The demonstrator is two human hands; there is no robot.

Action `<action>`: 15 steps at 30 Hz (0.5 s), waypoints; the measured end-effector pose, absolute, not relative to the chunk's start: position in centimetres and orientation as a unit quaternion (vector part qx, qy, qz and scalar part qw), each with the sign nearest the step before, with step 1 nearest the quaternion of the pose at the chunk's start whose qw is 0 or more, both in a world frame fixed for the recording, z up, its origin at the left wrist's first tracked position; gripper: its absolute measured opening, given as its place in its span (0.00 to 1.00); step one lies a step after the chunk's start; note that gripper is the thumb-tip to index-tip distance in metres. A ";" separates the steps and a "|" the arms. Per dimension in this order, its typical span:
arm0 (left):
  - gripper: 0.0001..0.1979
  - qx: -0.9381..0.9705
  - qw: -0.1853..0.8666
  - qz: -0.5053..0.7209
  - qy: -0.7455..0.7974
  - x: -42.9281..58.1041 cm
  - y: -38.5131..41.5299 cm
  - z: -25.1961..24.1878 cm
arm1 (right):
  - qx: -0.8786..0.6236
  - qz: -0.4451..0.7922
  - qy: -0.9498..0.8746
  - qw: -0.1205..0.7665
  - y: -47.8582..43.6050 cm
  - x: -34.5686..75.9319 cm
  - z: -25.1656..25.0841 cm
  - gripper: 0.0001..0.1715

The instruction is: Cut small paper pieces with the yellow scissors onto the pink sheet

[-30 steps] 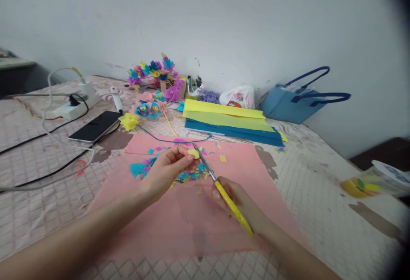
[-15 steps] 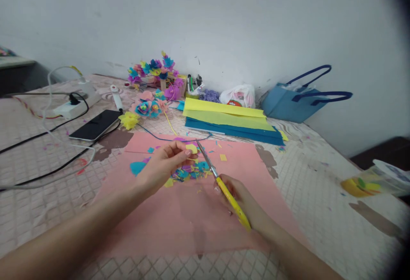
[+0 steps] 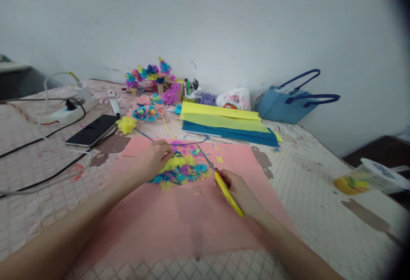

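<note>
My right hand [image 3: 239,191] is closed around yellow-handled scissors [image 3: 221,179], whose blades point up and left toward a heap of coloured paper scraps [image 3: 181,171]. My left hand [image 3: 153,158] rests low on the left edge of that heap, fingers curled down into the scraps; what they pinch, if anything, is hidden. Both hands are over a large pink sheet [image 3: 188,224] spread on the quilted surface.
Behind the pink sheet lies a stack of yellow, green and blue sheets [image 3: 224,121]. Paper flowers [image 3: 150,92] stand at the back, a blue tote bag [image 3: 290,100] at the right, and a phone [image 3: 91,128], cables and power strip [image 3: 68,109] at the left.
My left hand has dropped from holding a small yellow piece up at the scissor blades down onto the scrap heap. The scissors have lowered and shifted slightly right.
</note>
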State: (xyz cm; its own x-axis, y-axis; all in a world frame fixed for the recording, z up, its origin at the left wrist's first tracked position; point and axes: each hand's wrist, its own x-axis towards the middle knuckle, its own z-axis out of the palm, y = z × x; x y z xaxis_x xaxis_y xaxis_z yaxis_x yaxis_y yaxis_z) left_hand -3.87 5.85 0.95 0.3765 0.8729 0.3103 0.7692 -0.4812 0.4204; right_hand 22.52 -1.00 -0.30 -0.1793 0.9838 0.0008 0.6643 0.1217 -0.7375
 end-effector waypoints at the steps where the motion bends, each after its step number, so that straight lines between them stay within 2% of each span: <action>1: 0.10 0.823 0.092 0.253 0.500 -3.9 5.9 0.8 | -0.590 0.298 -0.707 0.251 -0.6 22.7 -0.2 0.16; 3: 0.10 0.820 0.089 0.266 0.499 -3.9 6.0 0.5 | -0.615 0.247 -0.713 0.228 0.7 23.3 0.1 0.16; 5: 0.10 0.816 0.101 0.285 0.493 -3.8 6.0 0.4 | -0.666 0.147 -0.715 0.156 2.7 24.2 0.6 0.18; 8: 0.10 0.811 0.121 0.296 0.490 -3.6 5.9 0.3 | -0.706 0.084 -0.691 0.133 6.3 26.0 1.5 0.20; 15: 0.07 0.801 0.132 0.300 0.501 -3.6 5.9 0.0 | -0.736 0.049 -0.667 0.106 8.6 27.8 1.4 0.20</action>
